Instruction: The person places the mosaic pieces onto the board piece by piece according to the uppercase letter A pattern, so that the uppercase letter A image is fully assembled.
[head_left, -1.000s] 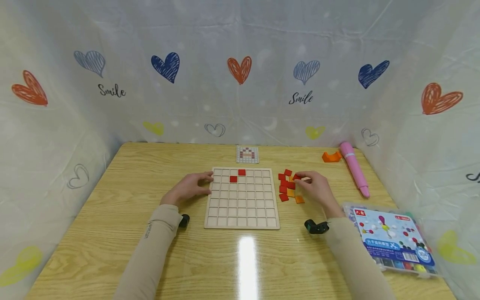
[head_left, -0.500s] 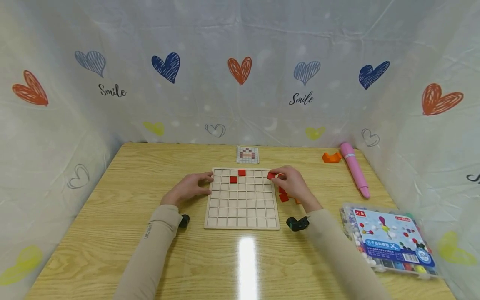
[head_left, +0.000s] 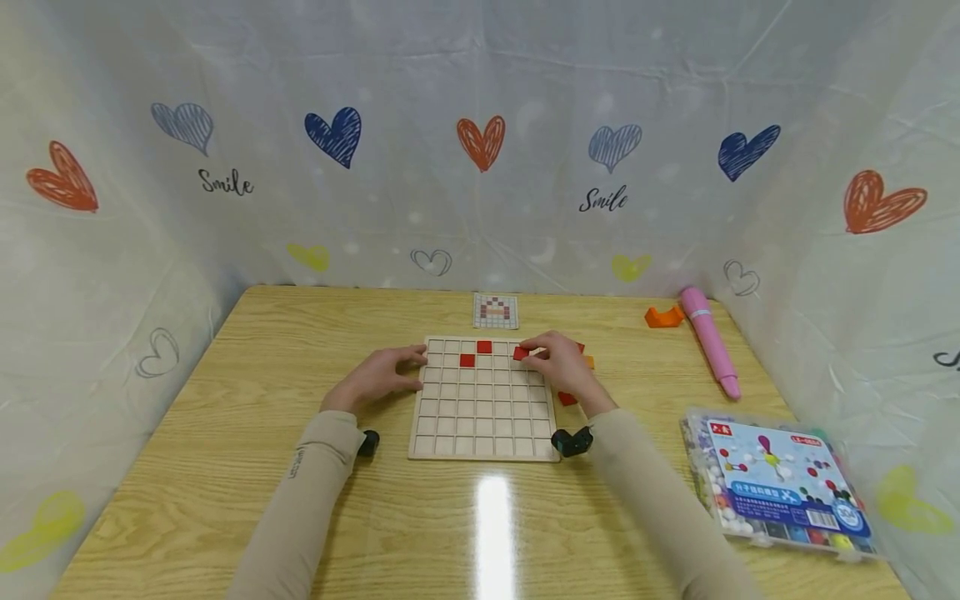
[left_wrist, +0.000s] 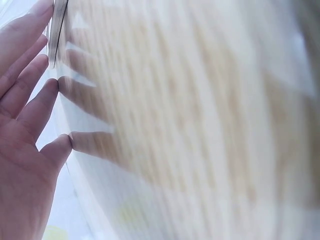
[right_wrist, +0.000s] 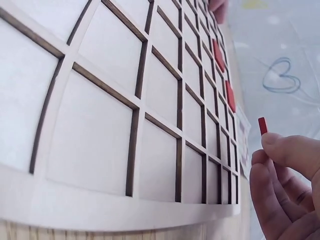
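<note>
A wooden grid board (head_left: 474, 421) lies on the table, with one red tile (head_left: 484, 347) in its far row and another red tile (head_left: 467, 360) in the row below, one column to the left. Over the board's far right part, my right hand (head_left: 561, 367) pinches a red square tile (head_left: 521, 353) between thumb and finger. The right wrist view shows this held tile (right_wrist: 263, 125) edge-on, raised off the grid. At the board's left edge rests my left hand (head_left: 378, 377), fingers loosely extended; its fingertips (left_wrist: 50, 85) touch down in the left wrist view.
Right of the board, partly hidden by my right hand, lie loose red tiles (head_left: 567, 398) and an orange tile (head_left: 589, 362). A pattern card (head_left: 495, 311) lies behind the board. Farther right are an orange curved piece (head_left: 663, 317), a pink tube (head_left: 709, 342) and a clear box (head_left: 787, 487).
My right hand has moved left from the loose tiles to over the board, carrying a red tile. My left hand has stayed at the board's left edge.
</note>
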